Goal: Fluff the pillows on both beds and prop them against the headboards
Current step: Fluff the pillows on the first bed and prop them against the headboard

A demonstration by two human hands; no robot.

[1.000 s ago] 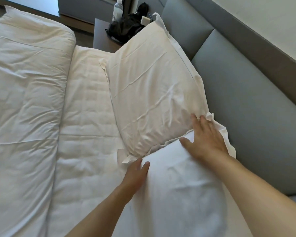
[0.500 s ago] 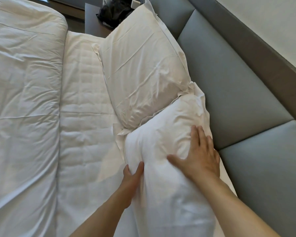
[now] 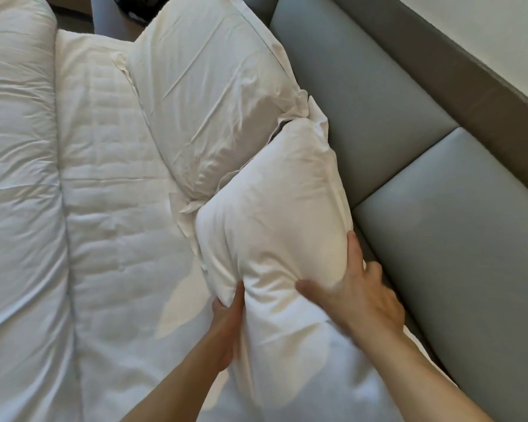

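Observation:
A white near pillow [image 3: 275, 214] lies at the head of the bed, its far corner overlapping a cream far pillow [image 3: 208, 95]. The cream pillow leans against the grey padded headboard [image 3: 378, 95]. My left hand [image 3: 227, 321] pinches the near pillow's left edge, thumb on top. My right hand [image 3: 354, 290] grips its right side, fingers wrapped over the edge next to the headboard. The pillow bulges between both hands. Its near end runs under my forearms.
A folded white duvet [image 3: 16, 184] lies along the left. Quilted mattress cover [image 3: 113, 208] shows between duvet and pillows. A dark nightstand [image 3: 110, 16] stands beyond the bed's top corner. A brown ledge [image 3: 470, 80] tops the headboard.
Both hands have slid back along the near pillow and squeezed it from its sides; it has bunched up and risen. My view has shifted toward the headboard.

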